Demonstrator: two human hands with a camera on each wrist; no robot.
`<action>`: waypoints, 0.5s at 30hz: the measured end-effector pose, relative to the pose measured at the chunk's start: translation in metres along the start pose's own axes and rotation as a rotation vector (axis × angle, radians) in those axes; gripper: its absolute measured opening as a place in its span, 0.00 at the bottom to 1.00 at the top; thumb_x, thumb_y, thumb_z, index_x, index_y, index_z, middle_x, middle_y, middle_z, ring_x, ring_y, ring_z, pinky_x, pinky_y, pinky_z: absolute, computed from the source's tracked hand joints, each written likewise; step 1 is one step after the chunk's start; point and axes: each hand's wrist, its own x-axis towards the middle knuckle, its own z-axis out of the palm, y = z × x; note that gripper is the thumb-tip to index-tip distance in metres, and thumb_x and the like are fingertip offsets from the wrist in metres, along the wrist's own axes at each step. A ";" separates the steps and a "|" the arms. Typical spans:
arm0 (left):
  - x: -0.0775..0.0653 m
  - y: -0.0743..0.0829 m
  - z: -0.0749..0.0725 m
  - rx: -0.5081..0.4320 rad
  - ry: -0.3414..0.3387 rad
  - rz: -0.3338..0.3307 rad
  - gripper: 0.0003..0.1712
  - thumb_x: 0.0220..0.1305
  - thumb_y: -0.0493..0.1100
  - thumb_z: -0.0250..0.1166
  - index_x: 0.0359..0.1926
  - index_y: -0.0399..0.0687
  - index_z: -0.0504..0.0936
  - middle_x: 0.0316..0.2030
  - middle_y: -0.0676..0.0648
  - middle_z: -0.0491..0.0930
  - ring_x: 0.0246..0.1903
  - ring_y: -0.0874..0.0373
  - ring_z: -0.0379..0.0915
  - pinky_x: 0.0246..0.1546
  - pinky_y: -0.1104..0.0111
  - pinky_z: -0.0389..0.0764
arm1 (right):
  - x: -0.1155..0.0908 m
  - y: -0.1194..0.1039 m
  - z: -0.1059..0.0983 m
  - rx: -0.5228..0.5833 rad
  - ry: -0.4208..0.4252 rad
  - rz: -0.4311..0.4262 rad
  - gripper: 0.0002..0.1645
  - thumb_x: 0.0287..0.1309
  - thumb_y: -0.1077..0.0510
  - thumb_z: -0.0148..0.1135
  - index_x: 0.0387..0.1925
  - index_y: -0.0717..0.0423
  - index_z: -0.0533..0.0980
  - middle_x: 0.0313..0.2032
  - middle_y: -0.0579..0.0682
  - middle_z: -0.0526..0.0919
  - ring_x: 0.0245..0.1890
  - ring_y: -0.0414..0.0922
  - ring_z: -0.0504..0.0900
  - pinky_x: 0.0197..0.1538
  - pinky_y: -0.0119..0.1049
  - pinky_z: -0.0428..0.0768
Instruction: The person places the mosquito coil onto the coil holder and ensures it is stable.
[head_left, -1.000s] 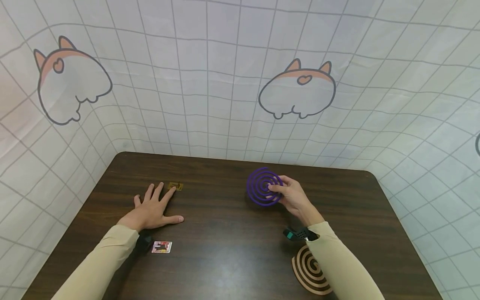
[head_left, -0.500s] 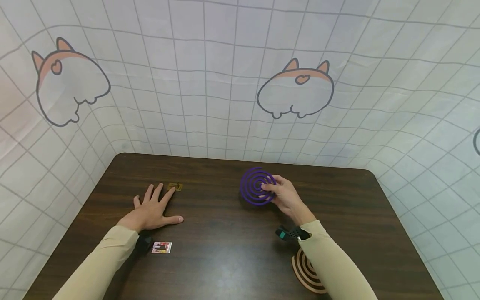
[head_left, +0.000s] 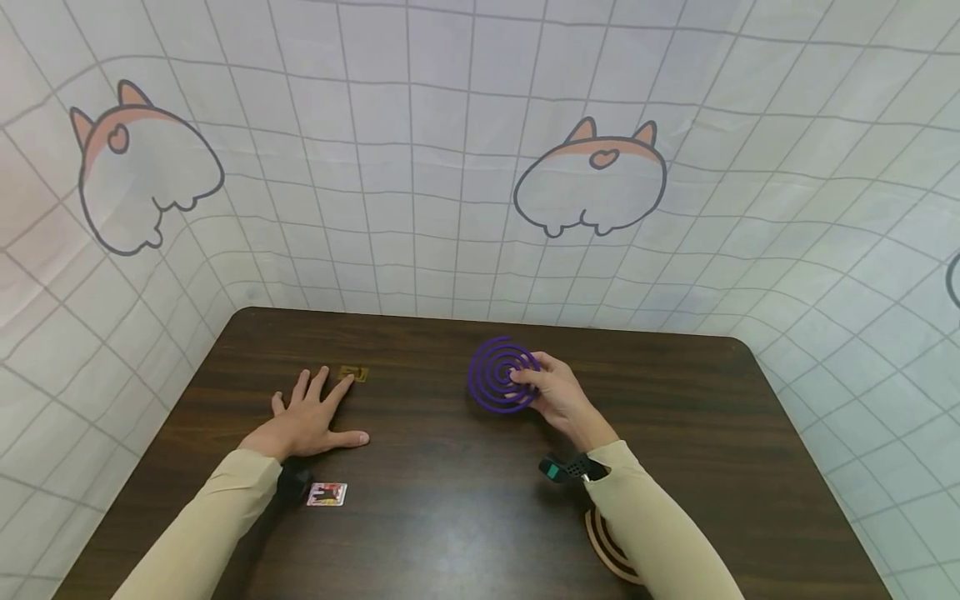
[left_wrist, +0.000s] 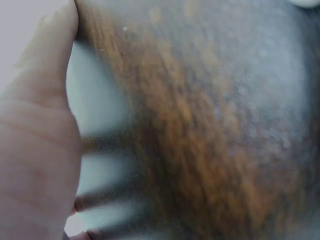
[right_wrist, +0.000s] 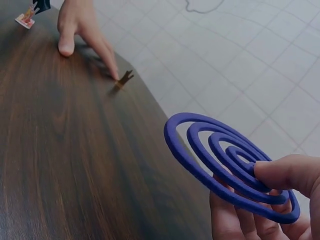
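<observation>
Curtain (head_left: 450, 175): a white, tile-patterned sheet is surrounding the far edge and sides of the table.
Table (head_left: 435, 517): dark wood is lying under both hands and bearing everything except the raised coil.
Right hand (head_left: 558, 396): it is pinching the purple coil (right_wrist: 220, 156) by its near side, thumb pressing on top near the centre, other fingers supporting from below.
Left hand (head_left: 307, 421): its fingers are spreading wide and gripping nothing, the index fingertip apparently touching the foot of the stand (head_left: 352, 374).
Purple coil: it is hanging clear of the table toward the far edge, tilting somewhat, to the right of the stand and well apart from it. Lifting it seems complete; setting it down is evidently pending, since nothing but the hand is supporting it.
Brown coil (head_left: 600, 550): it is lying on the table, partly hiding beneath the right sleeve (head_left: 660, 525); neither hand is working on it.
Card (head_left: 327, 494): it is lying just beside the left wrist, apparently playing no part so far.
Stand: this small gold piece is rising from the table and bearing nothing yet; steadying it appears to be under way.
</observation>
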 end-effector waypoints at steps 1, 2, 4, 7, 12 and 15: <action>0.000 0.000 0.000 -0.001 -0.002 -0.001 0.67 0.56 0.82 0.62 0.83 0.53 0.49 0.81 0.27 0.39 0.79 0.21 0.32 0.65 0.17 0.42 | 0.000 0.001 0.001 0.001 -0.003 -0.001 0.14 0.64 0.71 0.63 0.47 0.56 0.73 0.38 0.46 0.85 0.34 0.41 0.89 0.37 0.34 0.89; 0.000 0.000 0.000 -0.002 -0.001 0.000 0.66 0.56 0.82 0.62 0.83 0.53 0.49 0.81 0.27 0.39 0.79 0.21 0.32 0.65 0.17 0.42 | 0.000 0.001 0.003 0.004 -0.005 -0.001 0.14 0.64 0.71 0.63 0.47 0.57 0.73 0.38 0.46 0.85 0.34 0.41 0.89 0.37 0.34 0.89; 0.001 0.000 0.000 -0.003 -0.002 0.003 0.66 0.57 0.82 0.62 0.83 0.53 0.49 0.81 0.27 0.39 0.79 0.21 0.32 0.65 0.17 0.42 | 0.001 0.003 0.005 0.003 -0.013 0.000 0.14 0.64 0.71 0.63 0.48 0.57 0.73 0.39 0.47 0.85 0.34 0.42 0.89 0.38 0.34 0.89; 0.001 -0.001 0.000 -0.002 -0.001 0.005 0.65 0.57 0.82 0.62 0.83 0.54 0.49 0.81 0.27 0.39 0.79 0.21 0.32 0.65 0.17 0.42 | 0.002 0.005 0.009 -0.011 -0.031 0.002 0.15 0.65 0.70 0.64 0.50 0.58 0.73 0.40 0.47 0.85 0.35 0.42 0.90 0.39 0.35 0.89; 0.001 -0.001 0.001 -0.008 0.008 0.007 0.64 0.57 0.81 0.63 0.83 0.56 0.51 0.81 0.27 0.40 0.79 0.21 0.33 0.65 0.17 0.42 | 0.006 0.009 0.016 -0.029 -0.049 0.005 0.17 0.64 0.68 0.67 0.51 0.59 0.74 0.39 0.46 0.87 0.35 0.41 0.90 0.40 0.34 0.89; 0.000 0.000 0.000 -0.017 0.008 0.010 0.63 0.57 0.81 0.63 0.83 0.57 0.51 0.81 0.27 0.40 0.79 0.21 0.32 0.65 0.17 0.41 | 0.008 0.012 0.020 -0.030 -0.044 0.011 0.16 0.63 0.69 0.66 0.50 0.59 0.74 0.37 0.45 0.87 0.33 0.40 0.89 0.40 0.33 0.88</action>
